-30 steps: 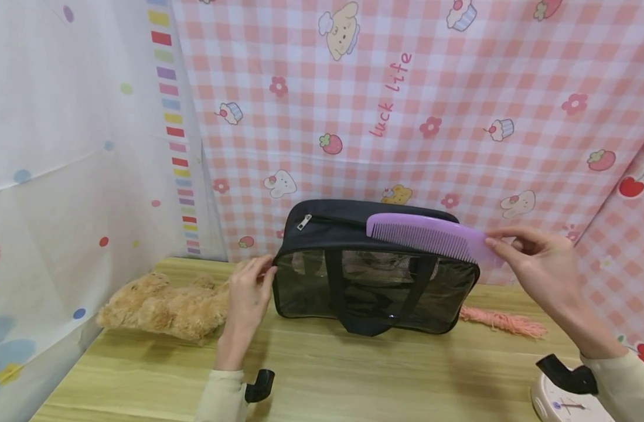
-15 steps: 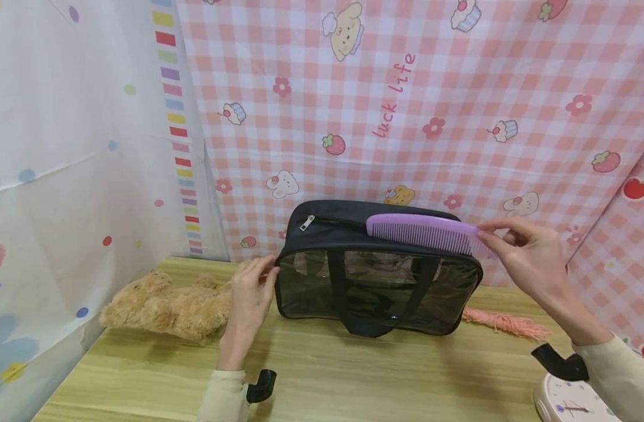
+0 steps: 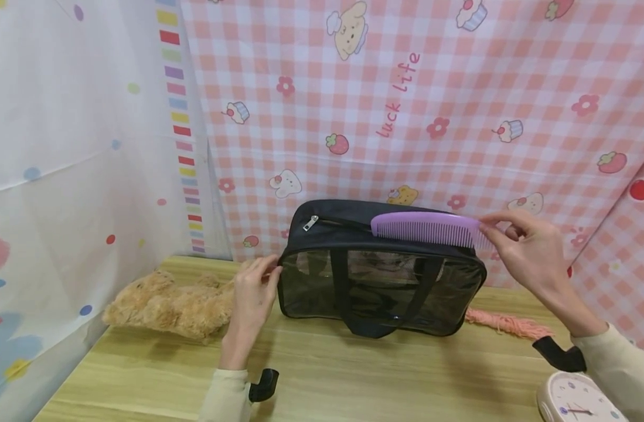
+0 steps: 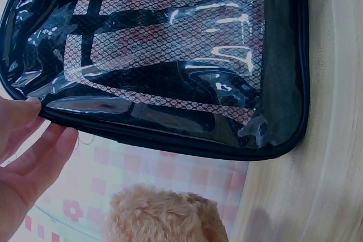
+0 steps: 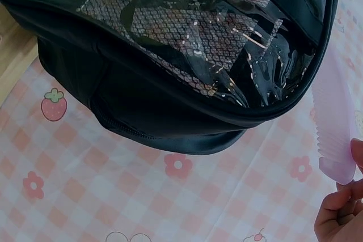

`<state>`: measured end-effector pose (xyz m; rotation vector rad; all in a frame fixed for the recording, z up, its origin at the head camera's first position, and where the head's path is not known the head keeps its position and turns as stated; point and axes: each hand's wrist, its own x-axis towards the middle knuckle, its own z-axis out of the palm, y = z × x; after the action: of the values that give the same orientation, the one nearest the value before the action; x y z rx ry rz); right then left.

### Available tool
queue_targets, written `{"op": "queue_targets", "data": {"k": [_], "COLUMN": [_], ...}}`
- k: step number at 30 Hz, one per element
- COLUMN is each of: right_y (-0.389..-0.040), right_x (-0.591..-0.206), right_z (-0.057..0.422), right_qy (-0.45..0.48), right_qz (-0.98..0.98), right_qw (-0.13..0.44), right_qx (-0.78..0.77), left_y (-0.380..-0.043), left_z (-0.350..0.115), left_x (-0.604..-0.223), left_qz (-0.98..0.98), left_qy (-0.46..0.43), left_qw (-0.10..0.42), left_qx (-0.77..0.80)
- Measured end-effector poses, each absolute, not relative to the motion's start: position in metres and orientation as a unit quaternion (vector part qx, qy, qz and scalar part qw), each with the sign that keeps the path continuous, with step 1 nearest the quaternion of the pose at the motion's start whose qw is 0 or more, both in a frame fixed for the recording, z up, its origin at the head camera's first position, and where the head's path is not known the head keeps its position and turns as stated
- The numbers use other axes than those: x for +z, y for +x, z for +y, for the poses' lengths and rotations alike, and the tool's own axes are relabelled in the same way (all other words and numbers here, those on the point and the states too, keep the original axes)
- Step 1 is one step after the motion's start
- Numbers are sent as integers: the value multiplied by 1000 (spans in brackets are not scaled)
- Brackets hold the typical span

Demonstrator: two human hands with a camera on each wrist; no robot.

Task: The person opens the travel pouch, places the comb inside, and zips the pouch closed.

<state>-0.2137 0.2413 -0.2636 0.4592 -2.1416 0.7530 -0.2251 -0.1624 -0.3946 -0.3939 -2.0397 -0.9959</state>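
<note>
A black bag (image 3: pixel 380 293) with a see-through front and two straps stands upright on the table. My left hand (image 3: pixel 255 293) pinches its left edge, thumb in front; the left wrist view shows the fingers (image 4: pixel 68 134) at the dark piping. My right hand (image 3: pixel 532 246) holds a purple comb (image 3: pixel 427 227) by its right end between thumb and fingers. The comb lies nearly level above the bag's top right, teeth down, its left end over the zip line. Toward the top left sits the silver zip pull (image 3: pixel 311 223). In the right wrist view the comb (image 5: pixel 334 123) is beside the bag.
A tan fluffy plush (image 3: pixel 169 308) lies left of the bag, partly behind my left hand. Pink yarn (image 3: pixel 508 324) lies to the right. A pale round clock (image 3: pixel 580 398) stands near the front right. A checked curtain (image 3: pixel 300 58) hangs behind the wooden table (image 3: pixel 353 381).
My right hand has moved a little left and up relative to the bag, and the comb has turned more level. My left hand stays at the bag's edge. The head view has shifted slightly.
</note>
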Motion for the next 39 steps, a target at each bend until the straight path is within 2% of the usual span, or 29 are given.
{"op": "queue_targets", "data": {"k": [15,39], "right_y": [-233,-237], "right_x": [-250,-237], "right_z": [236,226], "right_qy": [243,275], "right_qz": [-831,-870], "right_qw": [459,369], "right_qx": [197,174], "left_y": [-225,-226], "left_z": [-165,-162], "left_x": [-394,-395], "left_qz": [-804,-798], "left_qy": [-150,-160], "left_qw": [407,411], "left_qx": [-406,-410]}}
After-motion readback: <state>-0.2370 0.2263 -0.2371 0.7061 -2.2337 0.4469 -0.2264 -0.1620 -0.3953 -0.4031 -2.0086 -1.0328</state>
